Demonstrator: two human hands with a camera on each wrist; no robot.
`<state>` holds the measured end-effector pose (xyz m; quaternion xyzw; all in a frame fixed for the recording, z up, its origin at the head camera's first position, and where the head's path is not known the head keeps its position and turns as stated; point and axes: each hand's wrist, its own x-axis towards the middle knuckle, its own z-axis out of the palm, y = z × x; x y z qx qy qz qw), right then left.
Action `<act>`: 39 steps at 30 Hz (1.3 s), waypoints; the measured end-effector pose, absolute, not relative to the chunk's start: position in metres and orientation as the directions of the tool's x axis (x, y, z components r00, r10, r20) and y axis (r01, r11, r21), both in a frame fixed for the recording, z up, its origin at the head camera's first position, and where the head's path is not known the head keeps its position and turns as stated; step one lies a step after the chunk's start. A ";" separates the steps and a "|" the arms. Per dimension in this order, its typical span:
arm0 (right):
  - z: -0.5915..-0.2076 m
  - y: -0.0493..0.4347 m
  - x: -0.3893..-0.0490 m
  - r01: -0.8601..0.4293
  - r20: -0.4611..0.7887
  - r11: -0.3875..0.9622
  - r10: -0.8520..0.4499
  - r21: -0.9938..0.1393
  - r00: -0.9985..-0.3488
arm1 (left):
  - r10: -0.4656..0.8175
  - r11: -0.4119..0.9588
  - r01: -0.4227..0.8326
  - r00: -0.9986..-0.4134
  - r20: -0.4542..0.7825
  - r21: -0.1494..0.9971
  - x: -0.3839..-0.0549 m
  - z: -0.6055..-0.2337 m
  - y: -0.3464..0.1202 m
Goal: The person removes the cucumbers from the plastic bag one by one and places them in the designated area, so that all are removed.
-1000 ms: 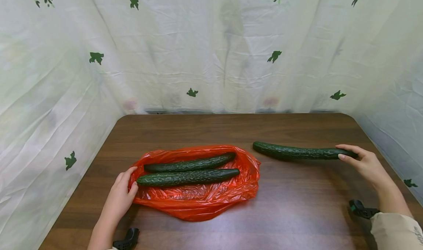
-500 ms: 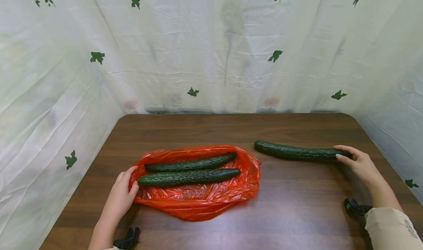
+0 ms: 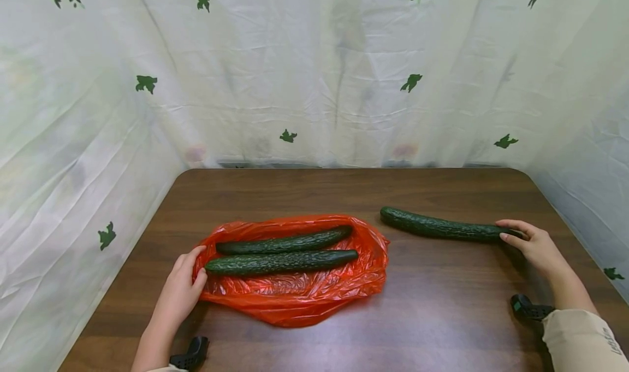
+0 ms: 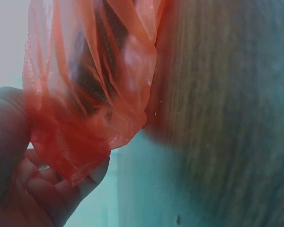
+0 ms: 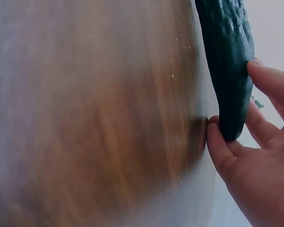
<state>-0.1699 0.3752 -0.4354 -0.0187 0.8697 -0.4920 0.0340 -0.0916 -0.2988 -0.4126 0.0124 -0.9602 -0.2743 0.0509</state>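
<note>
My left hand (image 3: 181,287) holds the left end of a red plastic bag (image 3: 295,312) that lies spread on the table. Two long dark green cucumbers rest in its mouth: one at the back (image 3: 285,244), the other in front (image 3: 282,262). In the left wrist view, the thin bag film (image 4: 61,151) sits between thumb and fingers. At the right, my right hand (image 3: 540,252) pinches the right end of a third cucumber (image 3: 442,228), which points leftward toward the bag. The right wrist view shows thumb and fingers around this cucumber's tapered tip (image 5: 232,104).
The brown wooden table (image 3: 417,317) has rounded far corners. Pale cloth curtains (image 3: 304,77) with green leaf shapes hang behind it and on both sides. A black wrist device sits by the left wrist (image 3: 191,354) and another by the right wrist (image 3: 530,308).
My right hand has shifted a little left, still pinching the third cucumber's end. That cucumber's right end has moved slightly with it. The left hand and the bag stay as they were.
</note>
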 end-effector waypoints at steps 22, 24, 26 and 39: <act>-0.415 0.360 -0.162 -0.112 0.148 0.547 0.021 -0.830 -0.989 | -0.054 0.852 0.000 -0.995 0.088 0.523 -0.092 -0.412 -0.298; -0.410 0.354 -0.162 -0.145 0.174 0.517 0.008 -0.843 -0.985 | -0.053 0.853 0.001 -0.995 0.089 0.523 -0.092 -0.413 -0.298; -0.406 0.346 -0.162 -0.170 0.195 0.489 0.001 -0.856 -0.981 | -0.054 0.852 0.001 -0.995 0.090 0.523 -0.092 -0.413 -0.298; -0.371 0.290 -0.162 -0.394 0.369 0.311 -0.137 -0.865 -0.919 | -0.055 0.851 0.005 -0.994 0.099 0.524 -0.091 -0.414 -0.298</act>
